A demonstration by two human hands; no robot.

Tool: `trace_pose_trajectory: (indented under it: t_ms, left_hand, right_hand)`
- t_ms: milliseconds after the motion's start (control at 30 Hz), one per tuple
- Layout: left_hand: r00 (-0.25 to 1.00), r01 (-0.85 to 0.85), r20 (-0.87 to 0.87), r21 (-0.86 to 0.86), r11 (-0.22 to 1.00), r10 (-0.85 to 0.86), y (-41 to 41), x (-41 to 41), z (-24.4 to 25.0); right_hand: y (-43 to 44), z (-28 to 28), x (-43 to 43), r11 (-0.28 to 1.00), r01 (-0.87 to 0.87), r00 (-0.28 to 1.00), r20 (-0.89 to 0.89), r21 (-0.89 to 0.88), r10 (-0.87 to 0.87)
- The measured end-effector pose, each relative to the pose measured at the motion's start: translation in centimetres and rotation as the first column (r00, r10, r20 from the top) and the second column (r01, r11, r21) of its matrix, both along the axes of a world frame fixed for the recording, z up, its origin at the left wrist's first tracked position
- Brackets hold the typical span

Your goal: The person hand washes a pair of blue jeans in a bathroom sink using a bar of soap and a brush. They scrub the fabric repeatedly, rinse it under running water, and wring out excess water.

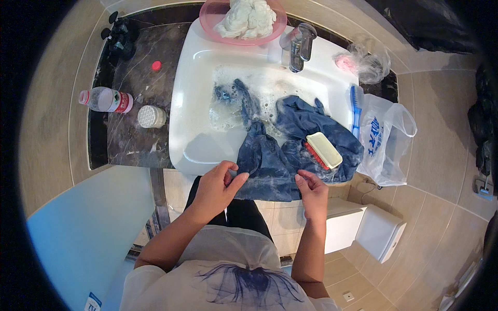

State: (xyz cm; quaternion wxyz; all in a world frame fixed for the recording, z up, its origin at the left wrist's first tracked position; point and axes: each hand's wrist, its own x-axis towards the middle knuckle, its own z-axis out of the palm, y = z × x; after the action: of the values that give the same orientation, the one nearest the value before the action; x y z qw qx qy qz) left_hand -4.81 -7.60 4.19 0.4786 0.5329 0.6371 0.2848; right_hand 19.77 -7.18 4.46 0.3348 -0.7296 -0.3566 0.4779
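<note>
Wet dark blue cloth (268, 167), seemingly a garment, lies over the front rim of a white washbasin (202, 155) and down into soapy water. At its left edge, my left hand (218, 190) has thumb and forefinger apart with nothing visibly between them. My right hand (315, 192) is at the cloth's right edge, its thumb and forefinger close together; whether they pinch the fabric is unclear. A scrubbing brush (325, 149) with a cream back and red bristles rests on the bunched cloth, up and right of my right hand.
Behind the basin's bowl are a chrome faucet (299, 46) and a pink basin (206, 23) of white cloth. A blue brush (355, 110) and a plastic bag (383, 144) lie at right. A bottle (105, 100), a lidded jar (151, 116) and a red cap (156, 65) occupy the left counter.
</note>
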Motion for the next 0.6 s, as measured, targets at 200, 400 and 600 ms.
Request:
trace_pose_trajectory:
  t_ms: [200,400,600]
  left_hand:
    - [0.946,0.234,-0.236,0.023,0.972,-0.222,0.7,0.8,-2.2]
    - [0.955,-0.291,0.15,0.297,0.91,0.256,0.2,0.1,-0.6]
    - [0.976,-0.204,-0.049,0.13,0.97,0.212,-0.5,-1.2,-1.9]
  right_hand:
    - [0.2,0.0,-0.9,0.99,-0.08,0.997,0.032,0.113,0.076]
    - [0.5,0.8,-0.4,0.871,0.393,0.859,-0.456,0.295,-0.233]
    - [-0.4,-0.7,0.3,0.928,0.328,0.911,-0.32,0.177,-0.261]
